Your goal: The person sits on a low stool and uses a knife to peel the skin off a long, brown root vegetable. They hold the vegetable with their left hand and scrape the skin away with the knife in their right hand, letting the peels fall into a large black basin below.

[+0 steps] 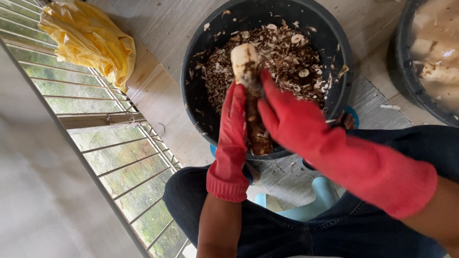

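Both my hands wear red rubber gloves. My left hand (233,125) grips a long root (249,86) over a black bucket (191,91); the root's far end is peeled white, its near part still brown-skinned. My right hand (286,114) presses against the root from the right, apparently with a peeling blade, which I cannot make out clearly. Brown and white peelings (291,62) fill the bucket under the root.
A second black tub (406,76) with pale pieces in water stands at the upper right. A crumpled yellow plastic bag (91,40) lies at the upper left by a metal railing (110,157). My knees in dark jeans (296,229) and a light blue stool (315,203) are below.
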